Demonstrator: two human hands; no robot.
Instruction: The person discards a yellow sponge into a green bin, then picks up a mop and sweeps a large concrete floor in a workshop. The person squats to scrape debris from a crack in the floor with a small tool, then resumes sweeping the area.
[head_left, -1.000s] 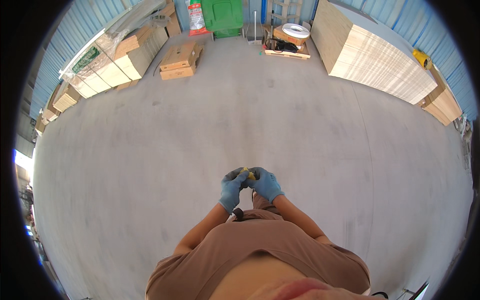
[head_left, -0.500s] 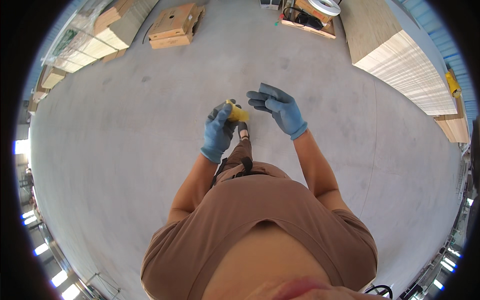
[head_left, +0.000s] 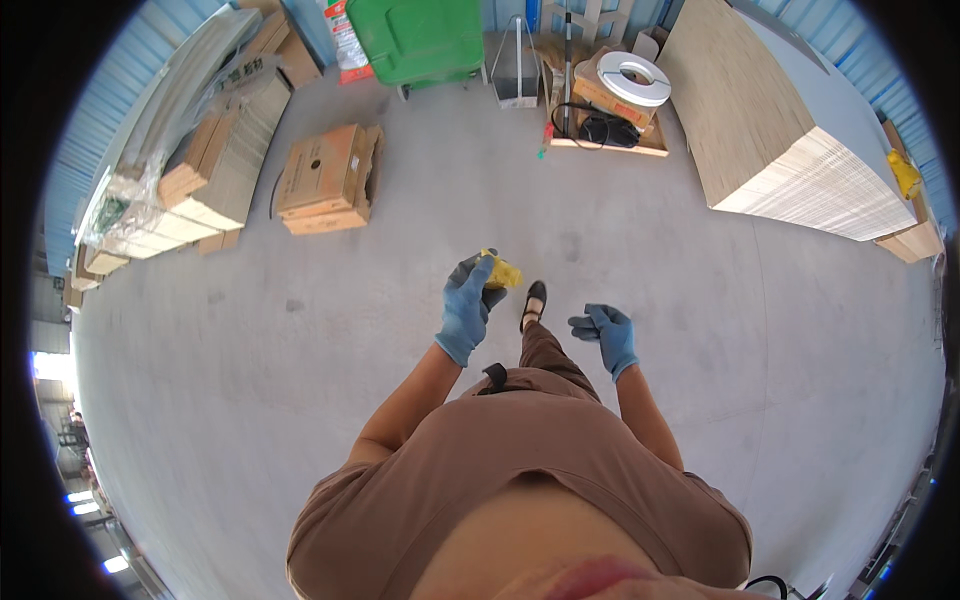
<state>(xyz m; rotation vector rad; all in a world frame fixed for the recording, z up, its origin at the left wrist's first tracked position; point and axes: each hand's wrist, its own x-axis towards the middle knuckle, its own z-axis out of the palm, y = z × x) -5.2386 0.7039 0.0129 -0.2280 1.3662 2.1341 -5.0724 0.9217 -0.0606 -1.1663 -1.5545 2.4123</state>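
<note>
My left hand (head_left: 468, 305), in a blue glove with grey-coated fingers, grips a small crumpled yellow wad (head_left: 502, 274) in front of my body. Whether the wad is plastic, tape or cloth I cannot make out. Lower and to the right, my right hand (head_left: 607, 336) wears a matching glove. Its fingers point left, loosely stretched, and no object shows in them. Between the two hands my foot in a black shoe (head_left: 534, 297) steps forward on the grey floor (head_left: 390, 300).
Cardboard boxes (head_left: 325, 175) lie ahead on the left, beside stacked boards (head_left: 235, 145). A green wheeled bin (head_left: 418, 40) and a long-handled dustpan (head_left: 517, 85) stand at the back wall. A wooden tray (head_left: 610, 142) holds a white roll (head_left: 634, 78). At right rises a tall board stack (head_left: 780, 120).
I have moved forward, and the bin and back wall have come into view. My right hand has dropped lower and away from the left, which still holds the yellow wad.
</note>
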